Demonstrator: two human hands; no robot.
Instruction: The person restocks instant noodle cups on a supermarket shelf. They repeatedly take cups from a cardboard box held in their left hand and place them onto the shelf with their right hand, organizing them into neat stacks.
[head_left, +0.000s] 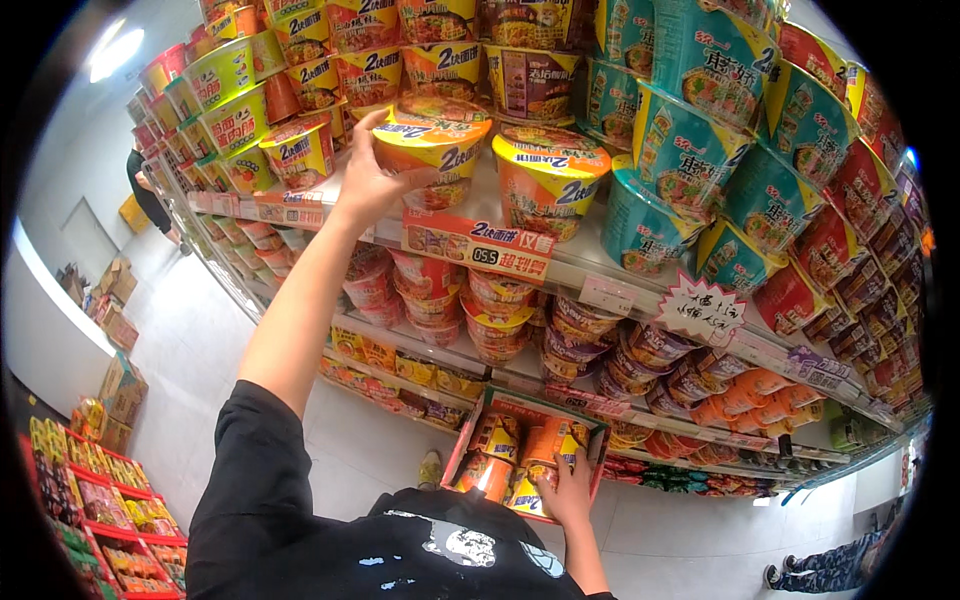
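Note:
My left hand (368, 180) reaches up to the top shelf (520, 262) and grips an orange and yellow instant noodle bowl (432, 145) by its side, at the shelf's front edge. A matching bowl (548, 180) stands just to its right. Low down, my right hand (570, 490) holds the edge of an open cardboard carton (462, 440) that carries several more orange noodle bowls (490, 470).
The shelving is packed with noodle bowls: yellow-green ones (232, 72) at left, teal ones (690, 140) at right, red ones (850, 190) beyond. Lower shelves (640, 385) hold more. A person in black (148, 190) stands far down the aisle; cardboard boxes (118, 390) line the floor.

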